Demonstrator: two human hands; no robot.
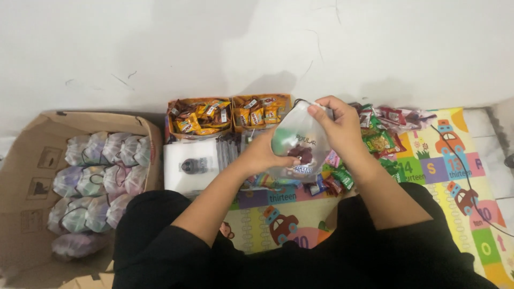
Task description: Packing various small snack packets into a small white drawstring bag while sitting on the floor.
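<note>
At frame centre, the left hand [266, 155] cups a translucent pouch [297, 140] from below while the right hand [336, 122] pinches its upper-right mouth closed, pouch upright between them

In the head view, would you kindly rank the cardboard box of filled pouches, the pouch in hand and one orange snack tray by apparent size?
1. Cardboard box, clearly largest.
2. and 3. Orange snack tray and pouch look alike; the pouch is held nearer the camera, so I leave them unranked.

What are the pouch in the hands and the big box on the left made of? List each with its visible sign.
Pouch: apparently thin, translucent mesh-like fabric; the snacks inside show through it.
Big box: brown corrugated cardboard, matte; folded flaps, and it holds filled pouches.
</note>
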